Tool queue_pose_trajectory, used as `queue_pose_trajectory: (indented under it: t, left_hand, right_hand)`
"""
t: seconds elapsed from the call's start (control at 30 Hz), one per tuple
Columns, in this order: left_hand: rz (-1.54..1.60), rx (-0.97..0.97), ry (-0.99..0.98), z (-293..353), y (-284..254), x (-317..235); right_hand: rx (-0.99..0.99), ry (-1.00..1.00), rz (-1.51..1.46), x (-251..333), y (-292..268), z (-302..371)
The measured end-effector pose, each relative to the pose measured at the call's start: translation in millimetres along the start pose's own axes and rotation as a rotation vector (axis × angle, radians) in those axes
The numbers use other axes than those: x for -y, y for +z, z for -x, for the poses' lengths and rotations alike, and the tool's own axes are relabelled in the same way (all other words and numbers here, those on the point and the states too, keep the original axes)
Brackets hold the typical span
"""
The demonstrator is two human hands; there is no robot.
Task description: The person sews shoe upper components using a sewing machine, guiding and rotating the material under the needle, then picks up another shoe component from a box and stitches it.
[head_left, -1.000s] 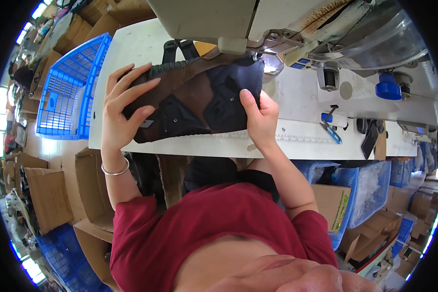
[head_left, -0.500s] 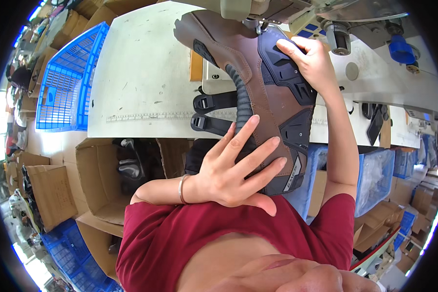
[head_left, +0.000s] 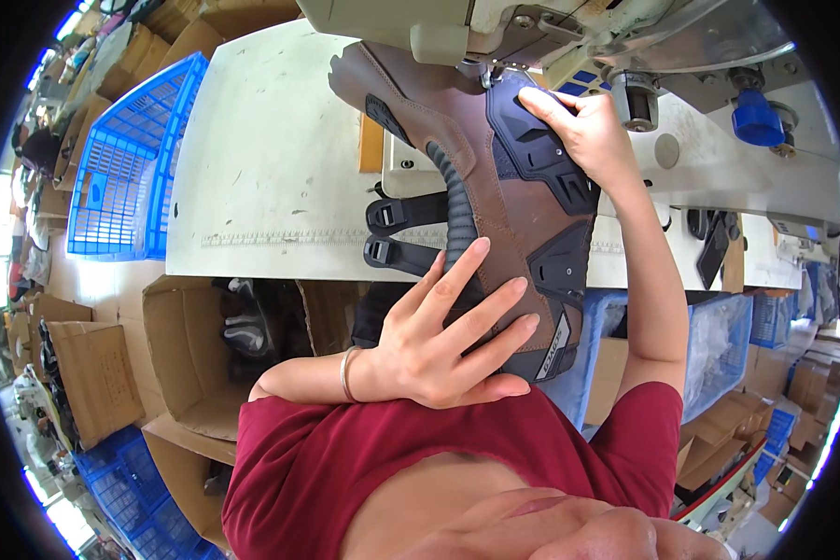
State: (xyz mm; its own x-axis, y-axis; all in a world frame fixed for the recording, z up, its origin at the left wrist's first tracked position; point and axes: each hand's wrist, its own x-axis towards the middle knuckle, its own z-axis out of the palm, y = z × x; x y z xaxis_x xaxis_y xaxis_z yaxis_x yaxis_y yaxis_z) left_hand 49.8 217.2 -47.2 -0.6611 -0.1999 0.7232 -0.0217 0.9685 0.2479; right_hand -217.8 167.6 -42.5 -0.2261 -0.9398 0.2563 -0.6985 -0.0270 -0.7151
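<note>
A brown leather boot upper point(head_left: 509, 224) with black armour panels lies across the worktable, its upper edge under the needle area of a sewing machine point(head_left: 485, 79). My right hand point(head_left: 593, 135) is closed on the black panel at the boot upper's right side, thumb on top, other fingers partly hidden behind. On the lower part of the boot upper, my left hand point(head_left: 443, 341) lies with its fingers spread. Two black straps with buckles point(head_left: 383, 233) stick out to the left from the boot upper's ribbed section.
A blue plastic crate point(head_left: 126, 177) stands left of the white worktable point(head_left: 261, 168), which has a ruler printed along its near edge. Cardboard boxes point(head_left: 191, 373) sit below it. Another blue crate point(head_left: 719, 345) is at right. Machine parts overhang the table's far side.
The whole view has shifted slightly, showing more of the sewing machine. My left thumb has drawn in nearer its fingers. The right hand keeps its hold on the boot upper.
</note>
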Motion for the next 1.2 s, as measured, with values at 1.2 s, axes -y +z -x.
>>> queue_pose_trajectory:
  t: [1.2]
  left_hand:
    - [0.163,0.009,-0.082,-30,-36,37]
  right_hand:
    - [-0.083,-0.057,-0.031,-48,2,-22]
